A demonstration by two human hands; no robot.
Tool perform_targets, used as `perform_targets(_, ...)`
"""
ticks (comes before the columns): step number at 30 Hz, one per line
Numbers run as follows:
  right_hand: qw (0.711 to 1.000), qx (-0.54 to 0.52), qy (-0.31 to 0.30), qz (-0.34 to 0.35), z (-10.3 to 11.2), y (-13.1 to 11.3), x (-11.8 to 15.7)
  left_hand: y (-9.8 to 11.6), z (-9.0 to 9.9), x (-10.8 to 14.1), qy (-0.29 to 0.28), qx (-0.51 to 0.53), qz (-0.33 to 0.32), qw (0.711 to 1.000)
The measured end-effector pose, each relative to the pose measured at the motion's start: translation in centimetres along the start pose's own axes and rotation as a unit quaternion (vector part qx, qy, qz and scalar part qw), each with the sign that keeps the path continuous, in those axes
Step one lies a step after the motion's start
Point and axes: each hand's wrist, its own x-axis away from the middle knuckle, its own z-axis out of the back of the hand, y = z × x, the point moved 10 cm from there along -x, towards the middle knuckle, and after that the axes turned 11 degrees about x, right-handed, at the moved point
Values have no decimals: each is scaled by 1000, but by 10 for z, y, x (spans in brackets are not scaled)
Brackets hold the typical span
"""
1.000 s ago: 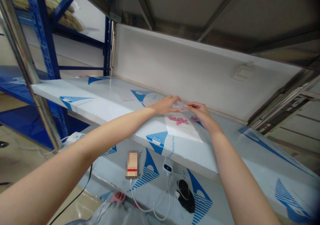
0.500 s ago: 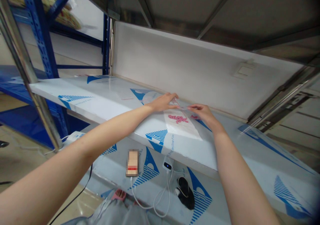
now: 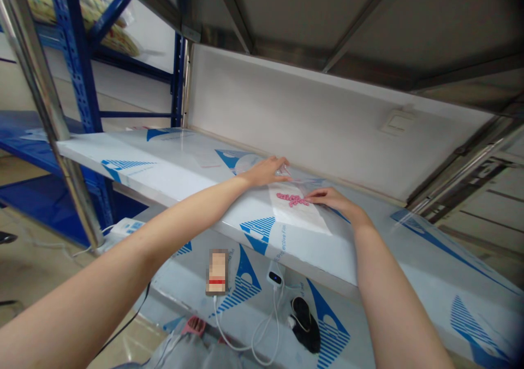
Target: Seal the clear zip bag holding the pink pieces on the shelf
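My left hand (image 3: 265, 172) grips the top corner of a clear plastic bag (image 3: 302, 183) between its fingertips. The bag lies on a white sheet (image 3: 297, 213), and a cluster of small pink pieces (image 3: 292, 199) sits near the sheet's upper edge. My right hand (image 3: 329, 198) lies flat with its fingers together, its fingertips touching the plastic just right of the pink pieces. Both hands are on a white shelf board (image 3: 164, 159) covered in blue-printed protective film.
A white back panel (image 3: 311, 118) with a wall switch plate (image 3: 396, 122) rises behind the shelf, under a metal shelf above. Blue rack uprights (image 3: 77, 85) stand left. Below lie a blurred phone (image 3: 216, 272), a power bank (image 3: 275, 277) with a white cable, and a black item (image 3: 305, 324).
My right hand has dropped from the raised plastic down onto the sheet beside the pink pieces, moving away from my left hand. My left hand stays on the bag's corner.
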Motion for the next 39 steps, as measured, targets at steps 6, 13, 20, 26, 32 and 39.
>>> perform_targets(6,983,-125,134,-23,22,-26,8,8,-6,0,-7,33,-19,999)
perform_targets(13,985,-88,148,-7,15,-63,10,23,-18,-3,-24,63,-56,996)
perform_targets(20,973,-140,182,-30,27,-39,10,10,-8,-5,6,56,-47,997)
perform_targets(26,996,-62,18,-65,4,-5,9,-12,5,-3,39,27,9,999)
perform_targets(32,998,-34,-41,-36,-11,-2,3,-9,6,-1,36,27,-13,999)
perform_targets(39,998,-46,5,-40,-2,-12,3,-9,4,-2,26,22,-4,999)
